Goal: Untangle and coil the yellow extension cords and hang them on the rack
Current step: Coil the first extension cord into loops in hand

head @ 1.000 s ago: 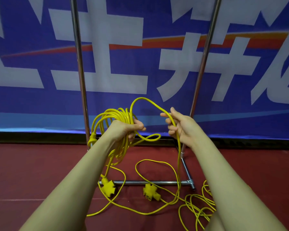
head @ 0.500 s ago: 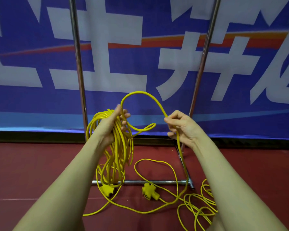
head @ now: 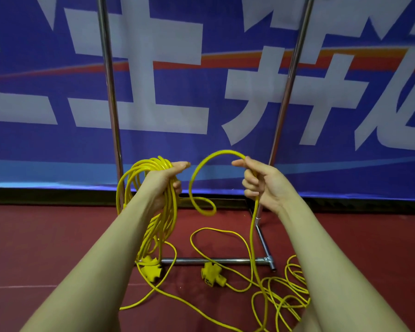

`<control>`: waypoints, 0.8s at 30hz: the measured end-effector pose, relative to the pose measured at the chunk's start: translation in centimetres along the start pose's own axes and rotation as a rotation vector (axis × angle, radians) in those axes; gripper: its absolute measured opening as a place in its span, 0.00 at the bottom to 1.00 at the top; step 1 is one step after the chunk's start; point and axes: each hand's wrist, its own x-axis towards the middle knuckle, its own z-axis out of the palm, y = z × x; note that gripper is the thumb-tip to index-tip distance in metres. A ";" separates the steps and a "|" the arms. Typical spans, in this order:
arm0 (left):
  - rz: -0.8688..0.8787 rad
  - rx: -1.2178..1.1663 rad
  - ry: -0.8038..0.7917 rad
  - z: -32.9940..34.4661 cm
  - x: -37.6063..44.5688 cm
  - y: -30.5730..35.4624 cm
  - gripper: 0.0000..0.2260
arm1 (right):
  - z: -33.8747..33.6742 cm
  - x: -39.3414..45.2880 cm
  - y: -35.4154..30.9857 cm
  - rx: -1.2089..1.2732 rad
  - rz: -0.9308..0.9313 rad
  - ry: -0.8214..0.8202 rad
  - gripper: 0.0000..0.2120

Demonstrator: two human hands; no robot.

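While our right hand (head: 264,183) pinches the free run of yellow cord (head: 216,153) between thumb and curled fingers, our left hand (head: 164,182) has its fingers wrapped round the gathered coil (head: 139,173), thumb stretched out toward the right. Between the two hands the cord arches up and over, drops down beside the left hand and curls into a small loop (head: 203,206) just below it. That arch is what the next move turns on, we judge: its open side faces down, its crown lies level with our fingertips, and its near end already runs into the left grip, so the right hand, which holds the far end, would carry the arch leftward and lay it over the coil as one more turn.

From the right hand the cord falls nearly straight down to the red floor (head: 34,248), where it joins a loose tangle (head: 283,295) near our right forearm. The coil hangs long and narrow from the left hand, its lower end at a yellow multi-socket (head: 150,268) by the rack's base bar (head: 225,261). A second socket (head: 212,274) lies on the floor just in front of that bar. The rack's two uprights (head: 109,92) rise behind both hands; nothing hangs on what we can see of them.
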 end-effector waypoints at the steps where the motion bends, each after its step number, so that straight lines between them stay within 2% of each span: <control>1: -0.002 -0.056 -0.012 -0.2 0.0 0.3 0.04 | -0.1 0.0 0.2 -0.057 0.028 0.006 0.13; 5: -0.043 -0.205 -0.163 -0.8 -0.4 1.6 0.14 | 0.0 0.8 1.8 -0.344 0.203 0.127 0.12; 8: -0.059 -0.118 -0.269 -0.6 -1.2 1.7 0.17 | 0.1 1.6 2.9 -0.432 0.286 0.263 0.11; 11: -0.051 -0.025 -0.273 -0.1 -1.6 1.7 0.18 | 0.1 1.9 3.3 -0.394 0.296 0.326 0.12; 16: -0.008 -0.006 -0.202 0.1 -1.1 1.2 0.14 | 0.1 1.5 2.6 -0.274 0.219 0.218 0.12; 19: -0.020 -0.016 -0.195 -0.1 -1.0 1.1 0.13 | 0.3 0.8 2.2 -0.361 0.268 0.063 0.17; 21: -0.016 -0.027 -0.186 -0.2 -1.0 1.2 0.13 | 0.6 0.4 2.2 -0.476 0.237 0.021 0.20; 24: 0.001 -0.082 -0.159 -0.3 -1.0 1.3 0.13 | 0.8 0.1 2.4 -0.561 0.163 -0.039 0.17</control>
